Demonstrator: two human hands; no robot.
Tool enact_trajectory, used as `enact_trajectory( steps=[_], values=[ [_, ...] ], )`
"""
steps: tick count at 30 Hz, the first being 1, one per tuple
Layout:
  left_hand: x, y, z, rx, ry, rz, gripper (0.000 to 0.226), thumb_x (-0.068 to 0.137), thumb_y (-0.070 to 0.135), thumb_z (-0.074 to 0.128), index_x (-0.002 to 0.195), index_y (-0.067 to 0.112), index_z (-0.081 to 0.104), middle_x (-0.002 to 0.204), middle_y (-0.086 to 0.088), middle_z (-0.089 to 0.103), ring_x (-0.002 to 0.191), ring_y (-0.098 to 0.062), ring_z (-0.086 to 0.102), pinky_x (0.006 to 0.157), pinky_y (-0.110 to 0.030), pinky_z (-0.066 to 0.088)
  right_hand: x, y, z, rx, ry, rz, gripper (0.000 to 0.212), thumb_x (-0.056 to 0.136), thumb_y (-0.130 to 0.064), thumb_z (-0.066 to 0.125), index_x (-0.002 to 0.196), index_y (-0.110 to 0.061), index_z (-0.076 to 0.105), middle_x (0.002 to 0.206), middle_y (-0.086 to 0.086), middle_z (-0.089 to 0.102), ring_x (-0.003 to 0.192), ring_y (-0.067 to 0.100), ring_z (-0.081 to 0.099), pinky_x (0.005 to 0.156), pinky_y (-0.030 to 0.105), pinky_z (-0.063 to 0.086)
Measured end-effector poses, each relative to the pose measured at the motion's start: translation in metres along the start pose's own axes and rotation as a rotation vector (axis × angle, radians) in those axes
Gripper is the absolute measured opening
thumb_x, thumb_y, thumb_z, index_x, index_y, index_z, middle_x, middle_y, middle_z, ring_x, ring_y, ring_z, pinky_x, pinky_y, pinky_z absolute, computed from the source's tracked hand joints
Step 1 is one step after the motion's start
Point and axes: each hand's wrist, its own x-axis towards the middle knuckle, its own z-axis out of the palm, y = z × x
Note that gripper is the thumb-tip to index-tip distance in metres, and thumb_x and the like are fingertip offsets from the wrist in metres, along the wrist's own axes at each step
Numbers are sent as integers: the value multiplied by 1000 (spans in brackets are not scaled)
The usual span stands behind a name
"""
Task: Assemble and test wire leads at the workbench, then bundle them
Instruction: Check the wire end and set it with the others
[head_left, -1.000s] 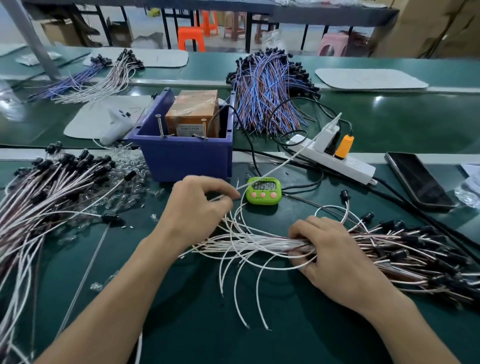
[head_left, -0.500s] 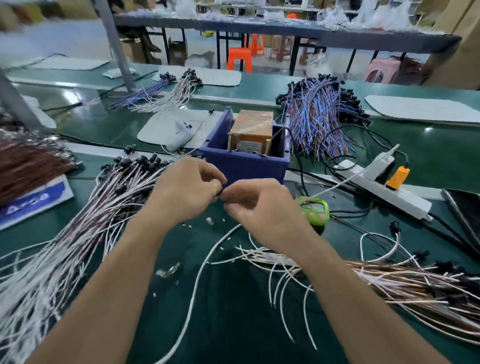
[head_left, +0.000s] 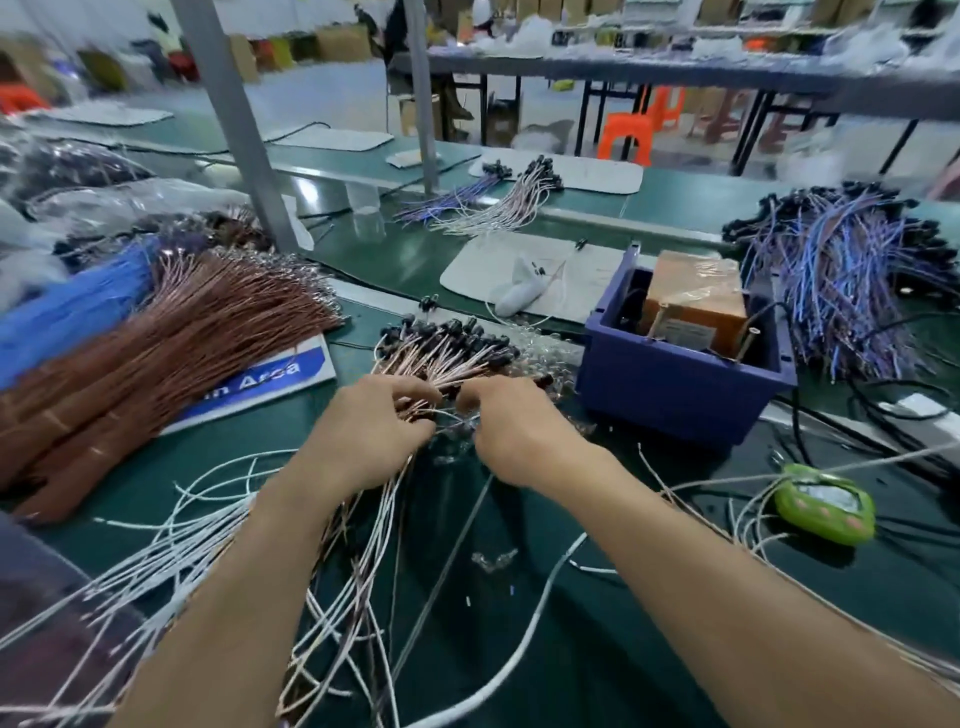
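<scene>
A pile of white and brown wire leads with black end caps (head_left: 447, 345) lies on the green bench in front of me. My left hand (head_left: 371, 431) rests on that pile, its fingers closed around several leads. My right hand (head_left: 511, 426) is close beside it, fingertips pinched on a thin white lead (head_left: 524, 631) that trails down toward me. The two hands almost touch above small clear bits (head_left: 488, 558) on the mat. What exactly sits between the fingertips is hidden.
A purple bin (head_left: 675, 379) with an orange-brown box stands right of the hands. A green timer (head_left: 823, 504) lies at right. Brown wire bundles (head_left: 171, 343) and a blue-white sign (head_left: 260, 384) fill the left; blue-purple leads (head_left: 841, 280) lie far right. A grey post (head_left: 234, 124) rises behind.
My right hand left the lead pile on the right and came over to meet my left hand. Both hands then moved left onto the capped lead pile, and the view swung left.
</scene>
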Motion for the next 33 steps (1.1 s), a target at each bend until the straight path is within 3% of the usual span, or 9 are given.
enact_trajectory(
  steps=[3,5,12,17,19,22,25,29,33],
  values=[
    [2,-8,13,-28,10,87,57,79,24,79,132,36,66,144,12,57,129,-12,55,106,-20,38,0,0,10,-75,71,-16,28,85,0,58,105,-17,67,101,7,63,98,32,62,79,37,48],
    [3,-12,23,-39,28,125,70,77,24,83,142,33,59,153,13,47,138,-10,46,113,-17,27,-1,-3,10,-115,96,-38,23,87,1,56,100,-15,66,104,7,57,97,34,61,79,40,48],
    [4,-22,44,-20,268,133,81,82,17,76,153,32,40,146,6,55,128,-15,52,109,-24,34,-18,-20,-28,-153,372,-101,25,88,3,54,91,-20,66,87,1,66,74,29,62,69,38,51],
    [2,-27,42,-144,441,222,33,89,13,72,120,22,74,123,7,70,110,0,52,101,-26,43,-51,-35,-73,-187,485,-150,24,88,-3,62,98,-24,67,76,2,69,62,28,64,67,42,58],
    [1,-27,35,-187,525,235,16,91,16,72,105,19,79,110,8,72,108,-7,58,98,-30,47,-67,-28,-89,-145,428,-123,24,89,-5,62,97,-27,68,80,3,69,65,26,65,69,44,59],
    [-3,-23,19,-355,554,184,12,95,17,69,99,23,78,81,16,71,73,-13,69,66,-21,55,-98,-10,-107,-56,459,-66,19,90,-13,64,91,-31,68,75,-6,71,67,16,65,65,34,56],
    [0,-11,-2,-869,400,-6,21,94,9,69,84,22,83,73,3,76,60,-12,63,61,-22,51,-131,16,-117,63,482,39,21,87,-17,73,83,-38,69,66,-23,68,64,-3,61,58,7,44],
    [4,1,-22,-1072,-71,46,11,77,13,79,86,17,83,63,7,62,51,-4,38,46,-12,31,-166,60,-116,239,317,200,32,86,-9,73,84,-40,70,63,-14,70,43,9,52,46,18,41],
    [4,9,-23,-1097,-253,116,22,68,18,82,90,16,83,59,7,56,47,-4,35,49,-16,22,-193,105,-109,533,255,293,39,90,12,61,79,-23,72,69,12,72,49,21,54,50,28,43]
  ],
)
